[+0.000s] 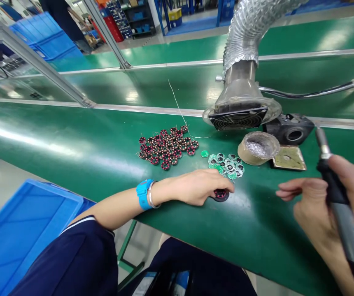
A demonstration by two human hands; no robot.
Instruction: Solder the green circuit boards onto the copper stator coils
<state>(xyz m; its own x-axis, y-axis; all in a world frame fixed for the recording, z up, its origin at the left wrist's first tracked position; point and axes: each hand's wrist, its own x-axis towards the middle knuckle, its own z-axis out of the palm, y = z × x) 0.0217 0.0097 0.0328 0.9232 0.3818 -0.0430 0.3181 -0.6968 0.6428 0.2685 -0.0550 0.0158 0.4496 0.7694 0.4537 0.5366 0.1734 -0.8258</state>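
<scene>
Under the fingers of my left hand [200,187] is a small round black piece with a red coil [221,195], pinched at the table surface. My right hand [317,205], at the right edge, is closed on a soldering iron [339,201] whose tip points up and away. Just beyond my left hand lies a group of green-and-white round discs [230,164], with a single green disc [204,153] beside it. Further left is a cluster of red-and-black coil rings [167,147]. A thin wire [178,107] curves behind them.
A fume duct [241,90] hangs over the green table [103,131]. Below it stand a round tub of silvery material [258,149], a black iron stand [291,130] and a square sponge tray [289,158]. Blue crates [29,222] are at lower left. A person stands in the background.
</scene>
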